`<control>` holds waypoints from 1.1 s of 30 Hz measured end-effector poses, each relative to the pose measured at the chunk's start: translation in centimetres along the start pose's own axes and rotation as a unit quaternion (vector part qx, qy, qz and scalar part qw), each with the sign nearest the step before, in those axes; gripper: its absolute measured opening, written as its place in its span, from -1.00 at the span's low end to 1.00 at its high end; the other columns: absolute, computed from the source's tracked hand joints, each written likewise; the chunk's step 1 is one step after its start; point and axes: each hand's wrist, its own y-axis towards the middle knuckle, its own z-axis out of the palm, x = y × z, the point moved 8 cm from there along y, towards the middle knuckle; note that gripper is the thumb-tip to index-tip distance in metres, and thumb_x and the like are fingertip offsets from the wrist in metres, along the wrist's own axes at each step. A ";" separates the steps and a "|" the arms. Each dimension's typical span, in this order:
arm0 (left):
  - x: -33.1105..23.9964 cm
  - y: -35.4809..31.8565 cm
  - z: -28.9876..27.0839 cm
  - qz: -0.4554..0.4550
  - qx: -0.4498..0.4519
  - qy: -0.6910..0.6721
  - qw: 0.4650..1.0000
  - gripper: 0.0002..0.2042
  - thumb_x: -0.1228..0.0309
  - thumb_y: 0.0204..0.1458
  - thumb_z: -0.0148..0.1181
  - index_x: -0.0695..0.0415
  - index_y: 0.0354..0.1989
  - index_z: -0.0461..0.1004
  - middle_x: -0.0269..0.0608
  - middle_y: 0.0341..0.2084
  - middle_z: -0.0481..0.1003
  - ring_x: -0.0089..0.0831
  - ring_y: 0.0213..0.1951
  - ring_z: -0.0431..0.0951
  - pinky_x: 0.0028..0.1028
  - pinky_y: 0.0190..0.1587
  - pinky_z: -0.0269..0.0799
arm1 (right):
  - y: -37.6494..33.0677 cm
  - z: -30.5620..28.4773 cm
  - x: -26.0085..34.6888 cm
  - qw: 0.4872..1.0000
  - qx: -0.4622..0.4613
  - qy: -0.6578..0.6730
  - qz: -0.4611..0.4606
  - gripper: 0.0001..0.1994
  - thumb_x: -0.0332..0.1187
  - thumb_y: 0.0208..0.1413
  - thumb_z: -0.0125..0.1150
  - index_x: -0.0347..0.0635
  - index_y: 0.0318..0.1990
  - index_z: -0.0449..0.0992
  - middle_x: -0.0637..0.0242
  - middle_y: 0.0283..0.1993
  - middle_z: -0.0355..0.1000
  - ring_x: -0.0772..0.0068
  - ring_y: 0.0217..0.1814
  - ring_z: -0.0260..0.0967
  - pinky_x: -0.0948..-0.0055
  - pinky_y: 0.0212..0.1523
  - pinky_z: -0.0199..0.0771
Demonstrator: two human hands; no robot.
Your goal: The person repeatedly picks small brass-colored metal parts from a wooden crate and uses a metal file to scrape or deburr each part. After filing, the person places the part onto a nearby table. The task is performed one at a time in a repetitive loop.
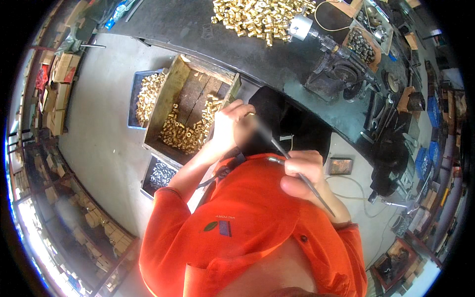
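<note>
Right hand (pixel 303 171) gripping rod (pixel 317 194), heaped brass pieces (pixel 260 19)

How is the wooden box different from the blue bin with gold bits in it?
The wooden box looks bigger than the blue bin. The wooden box has brown boards, while the blue bin's sides are blue. The wooden box shows bare floor; the blue bin looks mostly covered inside. Both hold gold-coloured pieces.
</note>
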 end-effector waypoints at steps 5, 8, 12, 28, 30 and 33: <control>-0.8 -0.5 0.1 0.038 0.015 0.070 0.997 -0.74 0.59 -0.42 0.25 0.14 -0.43 0.49 -0.27 -0.64 0.35 -0.43 -0.65 0.33 -0.49 -0.59 0.26 | 0.8 0.9 -1.0 1.000 0.011 0.002 0.025 -0.72 -0.45 -0.29 0.18 -0.17 -0.69 0.12 0.27 -0.71 0.03 0.23 -0.74 0.05 0.34 -0.69 -0.02; -1.8 -0.7 1.5 0.070 0.055 0.081 0.993 -0.73 0.60 -0.44 0.25 0.15 -0.44 0.48 -0.22 -0.63 0.37 -0.29 -0.60 0.43 -0.45 -0.56 0.31 | 1.4 1.9 -2.6 0.999 0.018 -0.034 0.022 -0.75 -0.42 -0.27 0.23 -0.19 -0.65 0.20 0.21 -0.68 0.15 0.14 -0.70 0.17 0.30 -0.66 0.08; -1.9 0.4 1.7 0.058 0.065 -0.042 0.995 -0.77 0.58 -0.37 0.23 0.22 -0.41 0.49 -0.15 -0.61 0.41 -0.37 -0.61 0.42 -0.45 -0.56 0.28 | 2.1 2.5 -3.9 0.994 0.002 -0.112 -0.020 -0.79 -0.44 -0.28 0.23 -0.18 -0.62 0.25 0.19 -0.66 0.19 0.08 -0.65 0.23 0.22 -0.62 0.19; -0.1 1.4 0.6 0.005 0.045 0.014 0.999 -0.78 0.56 -0.33 0.24 0.16 -0.39 0.51 -0.26 -0.70 0.32 -0.48 -0.67 0.30 -0.49 -0.59 0.19 | 0.9 0.9 -0.9 0.998 0.005 -0.065 -0.024 -0.73 -0.41 -0.29 0.21 -0.19 -0.68 0.17 0.23 -0.69 0.08 0.14 -0.71 0.11 0.26 -0.66 0.06; -1.0 1.2 1.0 0.033 0.066 0.027 0.997 -0.74 0.57 -0.35 0.24 0.16 -0.37 0.51 -0.26 -0.70 0.32 -0.44 -0.66 0.32 -0.47 -0.58 0.21 | 1.0 1.2 -2.0 0.998 0.000 -0.060 -0.009 -0.73 -0.41 -0.28 0.22 -0.20 -0.67 0.17 0.22 -0.69 0.10 0.12 -0.71 0.13 0.27 -0.66 0.07; -2.2 0.8 1.9 0.080 0.069 -0.004 0.994 -0.75 0.59 -0.37 0.21 0.14 -0.40 0.50 -0.22 -0.68 0.35 -0.38 -0.68 0.38 -0.42 -0.61 0.26 | 1.6 1.5 -3.5 0.999 -0.006 -0.047 0.015 -0.72 -0.39 -0.25 0.23 -0.22 -0.66 0.18 0.19 -0.69 0.12 0.11 -0.69 0.17 0.29 -0.65 0.08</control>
